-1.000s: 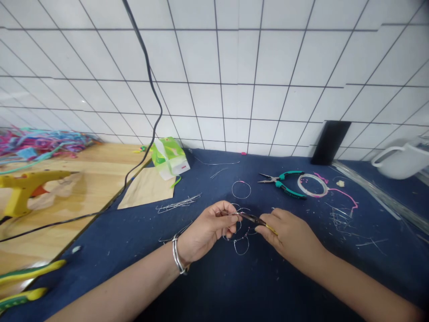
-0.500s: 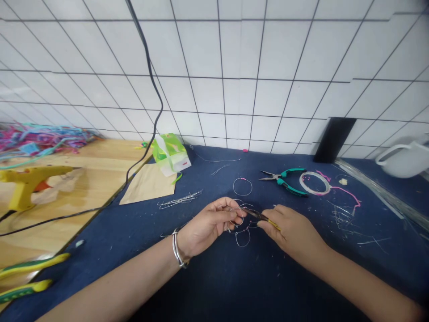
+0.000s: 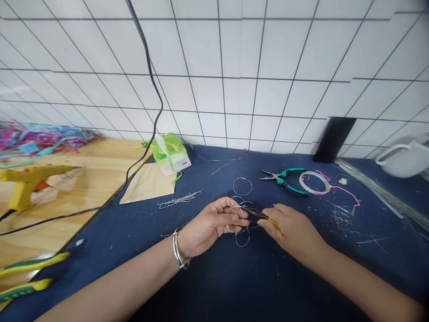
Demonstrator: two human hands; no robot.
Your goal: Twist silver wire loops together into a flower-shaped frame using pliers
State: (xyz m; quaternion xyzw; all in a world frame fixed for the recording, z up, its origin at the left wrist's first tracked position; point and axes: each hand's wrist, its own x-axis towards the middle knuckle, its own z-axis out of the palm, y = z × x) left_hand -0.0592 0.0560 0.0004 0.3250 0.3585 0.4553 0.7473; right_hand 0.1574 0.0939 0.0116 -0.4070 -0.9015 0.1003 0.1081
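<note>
My left hand (image 3: 214,220) pinches a thin wire loop (image 3: 235,215) between thumb and fingers, a silver bangle (image 3: 177,250) at its wrist. My right hand (image 3: 291,228) is closed round the yellow handles of dark-jawed pliers (image 3: 257,213), their tip at the loop. Taking those pliers as my landmark: a wire ring with pink beads (image 3: 242,186) lies on the blue-covered table (image 3: 214,286) just beyond them; teal-handled pliers (image 3: 290,181), spread open, lie beyond them to the right, beside a round white dish (image 3: 314,183); a bundle of cut wires (image 3: 180,200) lies to their left, and a yellow glue gun (image 3: 25,183) much farther left.
</note>
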